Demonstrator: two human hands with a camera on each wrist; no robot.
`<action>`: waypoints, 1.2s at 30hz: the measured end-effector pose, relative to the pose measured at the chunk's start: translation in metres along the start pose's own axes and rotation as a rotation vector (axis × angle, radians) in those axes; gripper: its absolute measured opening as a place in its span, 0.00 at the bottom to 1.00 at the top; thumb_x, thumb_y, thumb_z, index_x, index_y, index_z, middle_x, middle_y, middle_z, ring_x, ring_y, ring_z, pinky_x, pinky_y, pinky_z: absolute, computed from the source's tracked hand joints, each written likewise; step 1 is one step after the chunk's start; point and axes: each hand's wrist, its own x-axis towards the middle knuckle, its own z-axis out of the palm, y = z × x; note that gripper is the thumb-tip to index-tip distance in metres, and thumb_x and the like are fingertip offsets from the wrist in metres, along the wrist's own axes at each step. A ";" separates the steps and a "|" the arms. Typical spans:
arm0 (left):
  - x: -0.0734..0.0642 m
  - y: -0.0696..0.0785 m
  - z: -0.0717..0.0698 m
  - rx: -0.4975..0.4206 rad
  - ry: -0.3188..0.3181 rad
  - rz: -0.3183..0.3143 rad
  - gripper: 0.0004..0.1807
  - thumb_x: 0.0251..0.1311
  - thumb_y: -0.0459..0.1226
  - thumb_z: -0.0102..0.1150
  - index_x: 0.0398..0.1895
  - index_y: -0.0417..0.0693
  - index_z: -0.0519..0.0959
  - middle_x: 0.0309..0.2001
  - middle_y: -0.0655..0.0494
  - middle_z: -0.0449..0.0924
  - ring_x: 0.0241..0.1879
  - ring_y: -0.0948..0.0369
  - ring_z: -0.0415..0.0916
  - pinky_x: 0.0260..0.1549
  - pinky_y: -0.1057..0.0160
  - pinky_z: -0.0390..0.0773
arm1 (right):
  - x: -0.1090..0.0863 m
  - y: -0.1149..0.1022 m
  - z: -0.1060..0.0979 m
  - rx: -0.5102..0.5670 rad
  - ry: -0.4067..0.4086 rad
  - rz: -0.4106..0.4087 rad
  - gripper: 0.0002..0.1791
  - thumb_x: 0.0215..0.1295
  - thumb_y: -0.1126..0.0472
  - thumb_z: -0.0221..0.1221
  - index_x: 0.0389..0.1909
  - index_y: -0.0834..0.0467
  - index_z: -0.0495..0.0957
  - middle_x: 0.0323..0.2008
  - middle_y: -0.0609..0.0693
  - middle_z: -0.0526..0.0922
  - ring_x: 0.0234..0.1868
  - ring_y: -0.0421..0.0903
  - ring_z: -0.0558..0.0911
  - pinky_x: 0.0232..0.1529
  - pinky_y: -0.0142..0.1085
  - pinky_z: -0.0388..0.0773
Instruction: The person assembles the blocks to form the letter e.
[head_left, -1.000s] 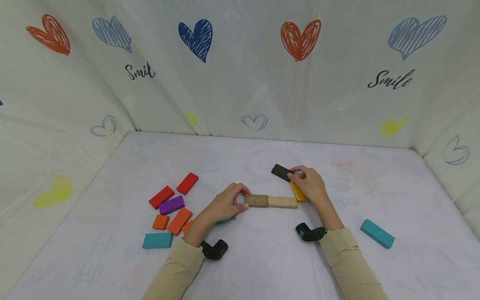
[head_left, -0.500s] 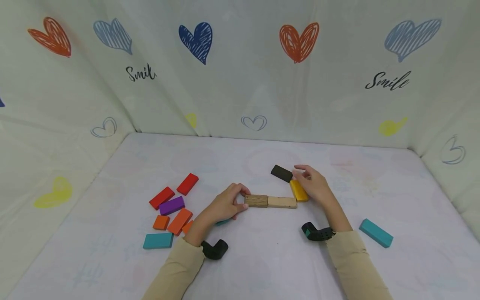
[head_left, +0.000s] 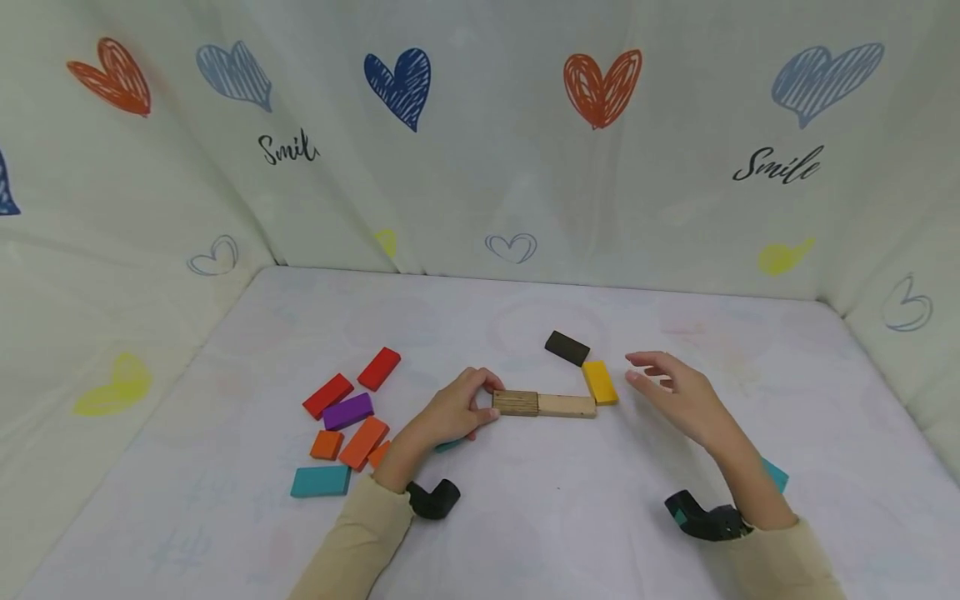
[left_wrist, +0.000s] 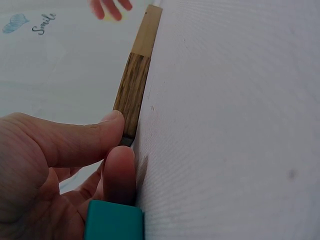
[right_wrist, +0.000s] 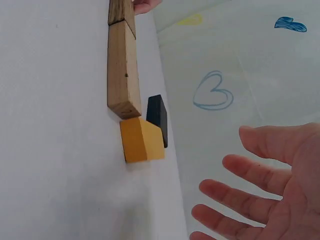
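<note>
My left hand [head_left: 450, 410] pinches the left end of a dark-grained wooden block [head_left: 515, 403] between thumb and finger. End to end with it lies a pale wooden block [head_left: 567, 406], its right end meeting a yellow block [head_left: 600, 382]. A black block [head_left: 567, 348] slants off the yellow one's far end. In the right wrist view the yellow block [right_wrist: 140, 140] and black block [right_wrist: 157, 120] stand apart from my right hand [right_wrist: 270, 190], which hovers with spread fingers and holds nothing. A teal block [left_wrist: 114, 220] sits below my left hand, mostly hidden in the head view.
Left of my left hand lie two red blocks [head_left: 327, 396], a purple block [head_left: 348, 411], several orange blocks [head_left: 363, 443] and a teal block [head_left: 321, 482]. Another teal block [head_left: 776, 475] is partly behind my right forearm. A printed cloth [head_left: 480, 167] hangs behind the table.
My right hand has let go of the black block and drawn back to the right, away from the yellow block. My left hand stays at the dark-grained wooden block.
</note>
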 end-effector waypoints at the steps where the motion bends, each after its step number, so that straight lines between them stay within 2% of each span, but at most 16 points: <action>1: 0.000 0.000 0.000 -0.003 -0.002 0.000 0.16 0.60 0.34 0.58 0.51 0.47 0.69 0.45 0.51 0.67 0.14 0.63 0.67 0.20 0.68 0.71 | -0.006 0.001 -0.004 -0.010 -0.016 -0.004 0.26 0.67 0.46 0.51 0.59 0.60 0.69 0.57 0.62 0.73 0.55 0.59 0.71 0.54 0.56 0.69; 9: 0.000 -0.001 0.000 -0.013 0.004 -0.025 0.16 0.60 0.34 0.58 0.50 0.49 0.70 0.45 0.52 0.67 0.14 0.63 0.68 0.20 0.67 0.72 | -0.049 0.028 -0.026 -0.106 -0.061 -0.015 0.25 0.64 0.48 0.56 0.57 0.58 0.71 0.55 0.60 0.74 0.53 0.58 0.72 0.49 0.57 0.69; 19: 0.001 -0.002 0.000 -0.020 0.001 -0.034 0.16 0.60 0.34 0.58 0.51 0.49 0.70 0.45 0.52 0.67 0.15 0.62 0.67 0.20 0.67 0.73 | -0.088 0.079 -0.040 -0.210 -0.074 0.079 0.30 0.60 0.48 0.60 0.58 0.61 0.69 0.57 0.68 0.67 0.56 0.67 0.65 0.46 0.63 0.65; 22: 0.000 -0.001 0.000 -0.023 0.000 -0.040 0.16 0.60 0.34 0.58 0.51 0.48 0.70 0.46 0.52 0.67 0.15 0.62 0.67 0.20 0.67 0.73 | -0.096 0.093 -0.043 -0.233 -0.067 0.097 0.32 0.59 0.48 0.61 0.59 0.62 0.67 0.57 0.70 0.66 0.53 0.67 0.66 0.43 0.61 0.68; 23: 0.000 -0.001 0.000 -0.022 0.000 -0.039 0.16 0.60 0.34 0.58 0.51 0.48 0.70 0.46 0.52 0.67 0.15 0.62 0.67 0.20 0.67 0.73 | -0.098 0.097 -0.044 -0.236 -0.060 0.098 0.32 0.59 0.49 0.61 0.59 0.63 0.66 0.56 0.70 0.67 0.52 0.65 0.67 0.43 0.56 0.71; 26: 0.000 -0.001 0.000 -0.023 0.001 -0.040 0.16 0.60 0.34 0.58 0.51 0.49 0.70 0.46 0.52 0.67 0.15 0.62 0.67 0.20 0.67 0.73 | -0.105 0.108 -0.044 -0.238 0.007 0.062 0.31 0.55 0.53 0.65 0.57 0.64 0.69 0.51 0.68 0.71 0.47 0.37 0.71 0.36 0.38 0.75; 27: 0.000 -0.001 0.000 -0.024 0.001 -0.041 0.16 0.60 0.34 0.58 0.51 0.49 0.70 0.45 0.52 0.67 0.15 0.62 0.67 0.20 0.67 0.73 | -0.106 0.111 -0.043 -0.238 0.032 0.048 0.31 0.54 0.55 0.66 0.56 0.64 0.70 0.49 0.67 0.72 0.43 0.28 0.69 0.32 0.32 0.74; 29: 0.000 -0.002 0.000 -0.027 0.001 -0.041 0.16 0.59 0.34 0.58 0.51 0.49 0.70 0.45 0.52 0.67 0.15 0.62 0.67 0.20 0.67 0.73 | -0.109 0.114 -0.042 -0.232 0.071 0.028 0.30 0.51 0.58 0.68 0.54 0.65 0.72 0.46 0.64 0.74 0.37 0.17 0.61 0.26 0.26 0.71; 31: 0.000 -0.002 0.000 -0.034 0.000 -0.036 0.16 0.59 0.34 0.58 0.51 0.49 0.70 0.45 0.52 0.67 0.14 0.62 0.67 0.20 0.67 0.73 | -0.110 0.116 -0.040 -0.237 0.080 0.038 0.29 0.50 0.59 0.68 0.53 0.65 0.72 0.44 0.62 0.74 0.33 0.14 0.56 0.25 0.25 0.70; 36: 0.001 -0.002 0.000 -0.046 -0.008 -0.013 0.16 0.59 0.34 0.58 0.51 0.48 0.70 0.45 0.51 0.67 0.14 0.63 0.67 0.19 0.67 0.72 | -0.105 0.114 -0.043 -0.279 0.012 0.128 0.29 0.55 0.57 0.65 0.54 0.68 0.70 0.42 0.61 0.72 0.31 0.20 0.60 0.26 0.25 0.70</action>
